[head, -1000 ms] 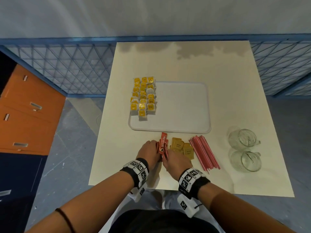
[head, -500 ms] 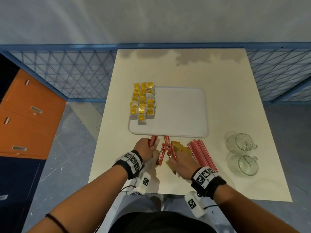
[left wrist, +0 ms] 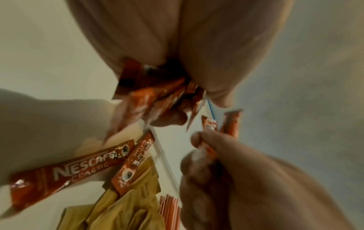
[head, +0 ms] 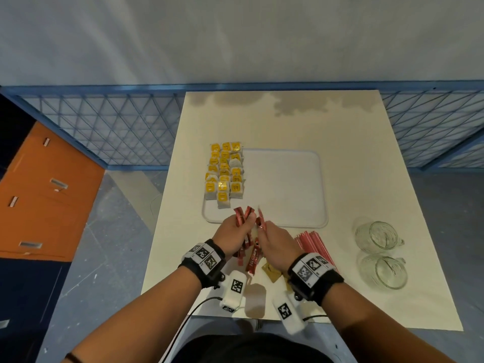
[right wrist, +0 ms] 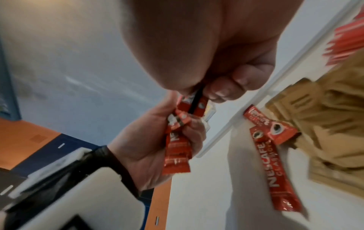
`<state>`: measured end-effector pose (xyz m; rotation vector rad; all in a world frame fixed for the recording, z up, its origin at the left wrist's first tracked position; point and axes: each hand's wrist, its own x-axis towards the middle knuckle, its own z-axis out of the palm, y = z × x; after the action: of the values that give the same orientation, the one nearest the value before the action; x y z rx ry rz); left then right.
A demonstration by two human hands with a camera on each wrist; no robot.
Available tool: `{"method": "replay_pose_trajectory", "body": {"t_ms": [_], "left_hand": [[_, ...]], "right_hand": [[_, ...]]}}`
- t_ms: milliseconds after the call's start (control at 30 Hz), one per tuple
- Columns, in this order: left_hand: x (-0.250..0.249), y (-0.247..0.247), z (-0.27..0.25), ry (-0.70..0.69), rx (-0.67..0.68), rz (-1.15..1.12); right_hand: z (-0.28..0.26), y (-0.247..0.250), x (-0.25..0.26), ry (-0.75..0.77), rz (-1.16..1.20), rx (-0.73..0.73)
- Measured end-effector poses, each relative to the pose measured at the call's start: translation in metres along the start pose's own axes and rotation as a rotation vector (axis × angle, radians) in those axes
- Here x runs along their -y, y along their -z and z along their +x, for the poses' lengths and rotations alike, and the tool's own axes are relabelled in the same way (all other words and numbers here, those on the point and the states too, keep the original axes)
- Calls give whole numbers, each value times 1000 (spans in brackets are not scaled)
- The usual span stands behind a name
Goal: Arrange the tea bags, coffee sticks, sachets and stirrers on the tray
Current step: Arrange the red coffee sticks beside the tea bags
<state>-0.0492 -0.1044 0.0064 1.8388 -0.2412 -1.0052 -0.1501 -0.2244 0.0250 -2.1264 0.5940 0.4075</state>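
Above the near edge of the white tray (head: 284, 184), my left hand (head: 237, 227) grips a fanned bundle of red coffee sticks (head: 243, 215). Right beside it, my right hand (head: 265, 231) pinches one more coffee stick (head: 260, 220); the pinch shows in the right wrist view (right wrist: 195, 103). Two loose coffee sticks (head: 254, 259) (left wrist: 67, 168) lie on the table under my hands. Partly hidden under my right wrist are brown sachets (head: 272, 274) (right wrist: 325, 124). Red stirrers (head: 313, 241) lie to the right. Rows of yellow-tagged tea bags (head: 225, 174) fill the tray's left side.
Two empty glass mugs (head: 377, 235) (head: 383, 271) stand on the cream table (head: 366, 166) at the right. A blue mesh fence (head: 110, 132) runs behind the table, and orange cabinets (head: 39, 200) stand to the left. The tray's middle and right are bare.
Both hands have risen from the table toward the tray's near edge. The left now holds a bundle of coffee sticks, and the right has picked up one more.
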Motion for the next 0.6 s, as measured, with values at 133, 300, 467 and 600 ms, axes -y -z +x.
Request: {"method": "replay_pose_trajectory", "body": {"t_ms": [133,300,467,600], "left_hand": [[-2,0,3,-31,-26,1],[6,11,7,75,-126,-129],[12,20,9,140,-124,-157],[17,29,10,226,-101,-258]], "right_hand": [[15,-14,9,19,-98,-17],[11,-19,18,171,-27,-42],[-1,-19,14,151,-18,9],[13,-26,-7,-129,-346,-66]]}}
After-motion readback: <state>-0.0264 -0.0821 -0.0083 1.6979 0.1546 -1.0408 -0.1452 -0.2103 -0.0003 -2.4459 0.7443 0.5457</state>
